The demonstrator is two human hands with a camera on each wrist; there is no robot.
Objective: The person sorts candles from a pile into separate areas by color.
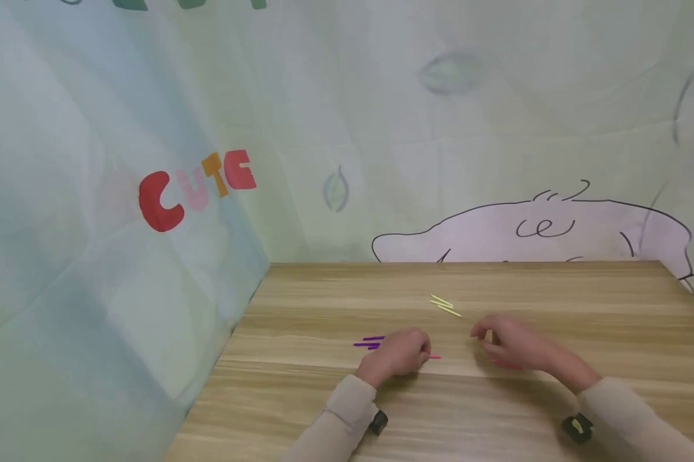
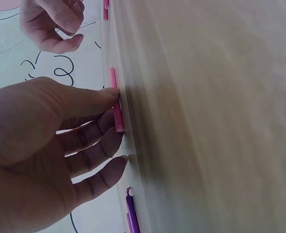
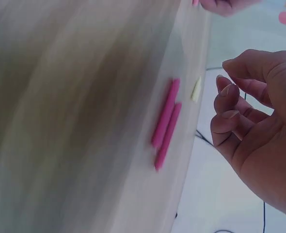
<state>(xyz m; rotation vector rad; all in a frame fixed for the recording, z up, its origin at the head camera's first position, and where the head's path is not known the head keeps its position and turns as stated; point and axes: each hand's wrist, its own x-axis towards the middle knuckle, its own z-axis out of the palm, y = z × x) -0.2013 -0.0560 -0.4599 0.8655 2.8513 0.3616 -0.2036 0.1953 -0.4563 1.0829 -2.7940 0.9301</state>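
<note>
My left hand (image 1: 397, 353) is low over the table, thumb and fingertips pinching a thin pink candle (image 2: 117, 109). In the left wrist view the candle's wick end points away from the palm, and its lower end comes close to the tabletop. Behind that hand lie several purple candles (image 1: 365, 344), partly covered by it in the head view. My right hand (image 1: 517, 343) hovers with loosely curled fingers and nothing between them. Two darker pink candles (image 3: 166, 116) lie side by side on the wood below it.
Several pale yellow candles (image 1: 446, 306) lie farther back on the wooden table (image 1: 301, 404). A printed cloth backdrop (image 1: 301, 102) rises behind the table's far edge and along its left side. Dark wrist devices (image 1: 578, 428) sit at both sleeves.
</note>
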